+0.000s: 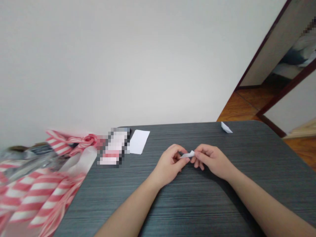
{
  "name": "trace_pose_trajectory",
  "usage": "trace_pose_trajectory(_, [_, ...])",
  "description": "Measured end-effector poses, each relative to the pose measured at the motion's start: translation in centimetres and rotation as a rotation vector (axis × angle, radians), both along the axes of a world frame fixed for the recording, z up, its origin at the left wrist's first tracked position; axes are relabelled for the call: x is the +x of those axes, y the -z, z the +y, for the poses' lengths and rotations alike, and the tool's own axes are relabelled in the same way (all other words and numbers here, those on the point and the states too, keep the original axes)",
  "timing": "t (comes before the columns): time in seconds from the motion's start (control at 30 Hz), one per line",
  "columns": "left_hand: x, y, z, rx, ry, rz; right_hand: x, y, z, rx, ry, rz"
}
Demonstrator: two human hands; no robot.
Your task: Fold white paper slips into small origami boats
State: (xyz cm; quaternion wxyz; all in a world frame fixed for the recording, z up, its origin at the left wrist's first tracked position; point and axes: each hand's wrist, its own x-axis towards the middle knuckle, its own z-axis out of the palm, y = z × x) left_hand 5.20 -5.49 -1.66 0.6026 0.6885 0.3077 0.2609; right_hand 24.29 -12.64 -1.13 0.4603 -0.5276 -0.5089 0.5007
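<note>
A small folded piece of white paper (188, 154) is held between my two hands above the dark table (182, 204). My left hand (170, 164) pinches its left part between thumb and fingers. At the right end, my right hand (211, 159) grips the paper's raised corner with thumb and forefinger, its other fingers curled below. The fingers partly cover the paper, so its full shape is hidden. Farther off, toward the back right of the table, lies another folded white paper piece (226, 127).
White paper sheets (139, 141) lie at the back left, beside a phone-like object (115, 146) whose screen is blurred out. Red-and-white striped bags (41, 191) crowd the table's left side. A white wall (158, 65) rises behind; a doorway opens at the right.
</note>
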Motion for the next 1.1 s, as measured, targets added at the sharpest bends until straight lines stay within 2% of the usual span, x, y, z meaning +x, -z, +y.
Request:
trace_pose_trajectory(0.13, [0.11,0.00,-0.09,-0.089,-0.029,-0.005,-0.09,-0.20,-0.06,0.022,0.020,0.016])
trace_pose_trajectory(0.23, [0.14,-0.02,-0.07,-0.116,-0.020,-0.012,-0.11,-0.16,-0.14,0.030,0.029,0.019])
trace_pose_trajectory(0.43, [0.26,-0.02,0.07,-0.171,-0.084,-0.079,0.06,0.14,-0.31,0.067,0.012,-0.016])
trace_pose_trajectory(0.63, [0.23,-0.47,0.20,-0.175,0.038,0.002,-0.08,0.51,-0.35,0.080,-0.005,-0.043])
trace_pose_trajectory(0.8, [0.11,-0.24,0.35,-0.145,0.038,0.048,-0.13,0.52,-0.34,0.059,-0.025,-0.132])
trace_pose_trajectory(0.9, [0.09,-0.19,0.34,-0.125,0.046,0.077,-0.18,0.28,-0.33,0.105,-0.022,-0.196])
trace_pose_trajectory(1.1, [0.10,-0.87,0.11,-0.127,0.065,0.101,-0.30,0.03,-0.25,0.147,0.025,-0.262])
